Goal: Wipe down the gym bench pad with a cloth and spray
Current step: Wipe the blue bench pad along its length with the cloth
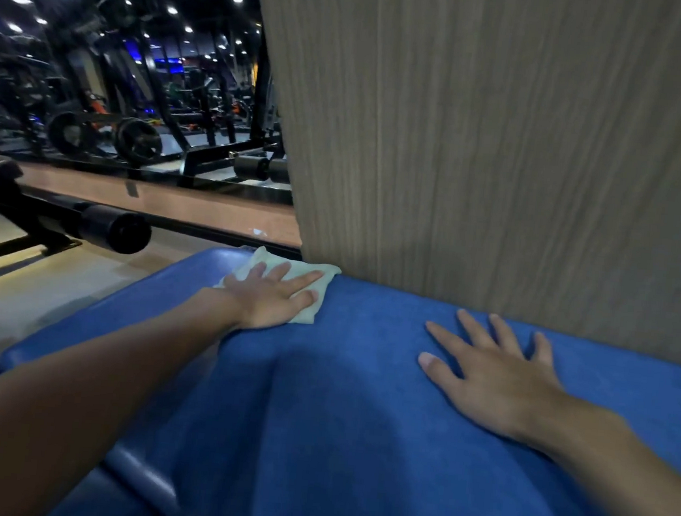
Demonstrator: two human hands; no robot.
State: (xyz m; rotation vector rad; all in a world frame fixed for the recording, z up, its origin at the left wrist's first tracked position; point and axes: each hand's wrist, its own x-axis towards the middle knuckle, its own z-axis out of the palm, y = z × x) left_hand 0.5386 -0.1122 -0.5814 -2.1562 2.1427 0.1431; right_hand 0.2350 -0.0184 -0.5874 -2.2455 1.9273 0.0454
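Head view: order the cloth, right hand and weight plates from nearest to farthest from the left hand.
1. Cloth, under the left hand.
2. Right hand, flat on the pad, rightward.
3. Weight plates, far back left.

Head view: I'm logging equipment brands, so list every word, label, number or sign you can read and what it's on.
None readable. The blue bench pad, pale green cloth and wood-grain panel show no print; the gym machines in the mirror are too dark and blurred to tell.
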